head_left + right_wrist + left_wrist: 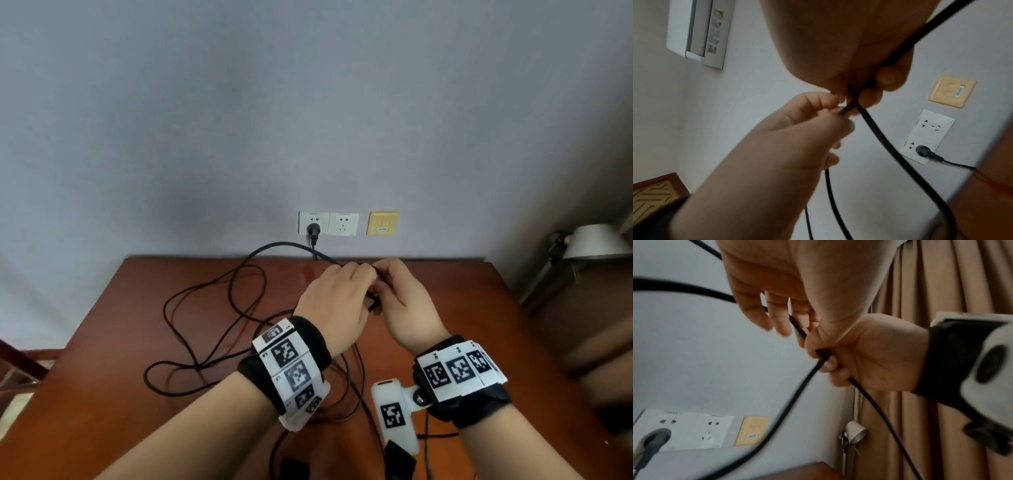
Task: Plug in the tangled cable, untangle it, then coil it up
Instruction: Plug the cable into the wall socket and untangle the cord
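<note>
A long black cable lies in tangled loops over the left half of the brown table. Its plug sits in the left wall socket. Both hands meet above the table's back centre. My left hand curls its fingers round one strand of the cable. My right hand pinches the cable right beside it, fingers wrapped over the strand. The exact knot between the hands is hidden by the fingers.
A second, free socket and a yellow wall plate are to the right of the plug. A white lamp stands off the table's right side. A dark object lies near the front edge.
</note>
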{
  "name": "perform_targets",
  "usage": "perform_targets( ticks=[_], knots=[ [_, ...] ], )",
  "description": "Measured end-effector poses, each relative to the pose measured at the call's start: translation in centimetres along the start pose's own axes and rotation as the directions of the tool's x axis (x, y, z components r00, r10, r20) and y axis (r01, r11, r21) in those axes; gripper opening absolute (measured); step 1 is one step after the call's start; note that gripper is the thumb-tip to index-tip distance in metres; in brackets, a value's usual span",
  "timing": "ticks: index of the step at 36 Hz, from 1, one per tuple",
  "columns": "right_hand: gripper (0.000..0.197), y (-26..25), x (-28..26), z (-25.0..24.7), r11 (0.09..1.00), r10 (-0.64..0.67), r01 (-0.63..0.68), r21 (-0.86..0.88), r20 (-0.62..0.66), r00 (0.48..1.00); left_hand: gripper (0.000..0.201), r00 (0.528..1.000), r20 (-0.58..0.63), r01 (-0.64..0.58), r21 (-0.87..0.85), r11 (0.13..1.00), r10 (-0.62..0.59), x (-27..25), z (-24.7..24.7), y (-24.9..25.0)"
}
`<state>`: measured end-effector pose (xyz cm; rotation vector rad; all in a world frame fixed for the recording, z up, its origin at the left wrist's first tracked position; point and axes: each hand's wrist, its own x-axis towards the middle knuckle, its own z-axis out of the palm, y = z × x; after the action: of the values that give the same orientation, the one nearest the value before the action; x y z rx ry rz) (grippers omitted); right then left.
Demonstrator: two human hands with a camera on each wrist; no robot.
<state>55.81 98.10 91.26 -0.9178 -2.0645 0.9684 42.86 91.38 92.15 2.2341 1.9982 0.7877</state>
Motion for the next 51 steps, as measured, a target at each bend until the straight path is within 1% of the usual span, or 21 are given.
perform_targets(
  ticks=[4,5,10,12,15,19,22,25,27,30,32,33,35,38,40,43,44,45,47,49,51],
  knots=[
    [0.02,0.3,-0.3,-0.3,0.998,0.026,-0.027,-0.059,-0.009,1.0,0.01,0.999,0.049,0.012,0.002,1.0,-0.012,0.7,-0.7,-1.4],
    [0.02,0.5,-0.4,-0.6,0.997,0.031,-0.032,-0.069,-0.018,0.999,0.009,0.999,0.044,0.021,0.005,1.0,-0.021,0.8,-1.0,-1.6],
    [0.021,1.0,-0.8,-2.2,0.991,0.089,-0.095,-0.092,-0.064,0.994,0.032,0.989,-0.065,0.133,-0.001,0.991,-0.133,0.7,-2.6,-2.9],
    [0.022,1.3,-1.0,-2.6,0.986,0.11,-0.12,-0.118,-0.083,0.99,0.035,0.976,-0.125,0.175,-0.033,0.984,-0.178,0.5,-3.1,-3.5],
    [0.022,1.9,-1.2,-3.1,0.967,0.171,-0.184,-0.176,-0.087,0.981,0.033,0.951,-0.203,0.214,-0.11,0.971,-0.232,0.2,-4.1,-4.4],
    [0.025,2.8,-1.4,-3.2,0.942,0.291,-0.3,-0.149,-0.077,0.953,0.032,0.884,-0.288,0.294,-0.27,0.917,-0.368,0.1,-5.6,-6.2],
    [0.027,3.2,-1.6,-3.1,0.928,0.332,-0.338,-0.155,-0.067,0.941,0.025,0.814,-0.333,0.34,-0.392,0.855,-0.476,0.2,-6.8,-7.1],
    [0.026,3.5,-1.6,-2.9,0.912,0.378,-0.383,-0.149,-0.06,0.924,0.026,0.752,-0.343,0.368,-0.491,0.79,-0.563,0.5,-7.8,-7.6],
    [0.028,3.5,-1.6,-2.7,0.902,0.416,-0.419,-0.106,-0.048,0.908,0.027,0.722,-0.325,0.374,-0.56,0.74,-0.611,0.8,-8.3,-7.9],
    [0.036,2.9,-1.6,-2.4,0.909,0.417,-0.417,0.005,-0.063,0.907,0.028,0.677,-0.325,0.373,-0.622,0.688,-0.661,1.4,-8.9,-8.3],
    [0.036,2.1,-1.6,-2.3,0.907,0.416,-0.406,0.112,-0.077,0.906,0.027,0.664,-0.318,0.365,-0.652,0.664,-0.677,1.9,-9.1,-8.4],
    [0.035,1.9,-1.6,-2.2,0.899,0.421,-0.405,0.168,-0.074,0.904,0.027,0.666,-0.305,0.36,-0.668,0.652,-0.681,2.2,-9.2,-8.4],
    [0.031,1.5,-1.5,-2.1,0.87,0.439,-0.414,0.266,-0.04,0.897,0.027,0.686,-0.262,0.362,-0.686,0.631,-0.678,2.6,-9.1,-8.2],
    [0.028,0.8,-1.7,-2.1,0.813,0.44,-0.438,0.384,0.089,0.894,0.03,0.744,-0.2,0.35,-0.696,0.627,-0.637,3.1,-8.4,-7.5],
    [0.028,0.3,-1.6,-2.2,0.751,0.435,-0.452,0.481,0.153,0.887,0.034,0.796,-0.185,0.316,-0.685,0.657,-0.576,3.3,-7.7,-6.9],
    [0.031,-0.7,-1.4,-2.4,0.638,0.388,-0.453,0.623,0.249,0.888,0.039,0.877,-0.159,0.275,-0.607,0.746,-0.453,3.3,-6.7,-5.9],
    [0.032,-1.1,-1.4,-2.5,0.629,0.359,-0.445,0.638,0.27,0.894,0.042,0.896,-0.139,0.266,-0.592,0.761,-0.422,3.3,-6.4,-5.5],
    [0.032,-1.4,-1.3,-2.5,0.643,0.329,-0.433,0.631,0.284,0.901,0.043,0.913,-0.121,0.25,-0.585,0.771,-0.389,3.2,-6.0,-5.1],
    [0.029,-2.0,-1.3,-2.6,0.728,0.258,-0.38,0.571,0.286,0.923,0.044,0.944,-0.092,0.213,-0.566,0.797,-0.317,3.2,-5.3,-4.4],
    [0.026,-2.4,-1.2,-2.6,0.82,0.17,-0.29,0.493,0.275,0.946,0.045,0.96,-0.055,0.207,-0.523,0.827,-0.275,3.3,-4.9,-4.2],
    [0.027,-2.6,-1.1,-2.7,0.881,0.101,-0.208,0.425,0.261,0.96,0.047,0.965,-0.011,0.223,-0.489,0.843,-0.262,3.3,-4.9,-4.2]
  ],
)
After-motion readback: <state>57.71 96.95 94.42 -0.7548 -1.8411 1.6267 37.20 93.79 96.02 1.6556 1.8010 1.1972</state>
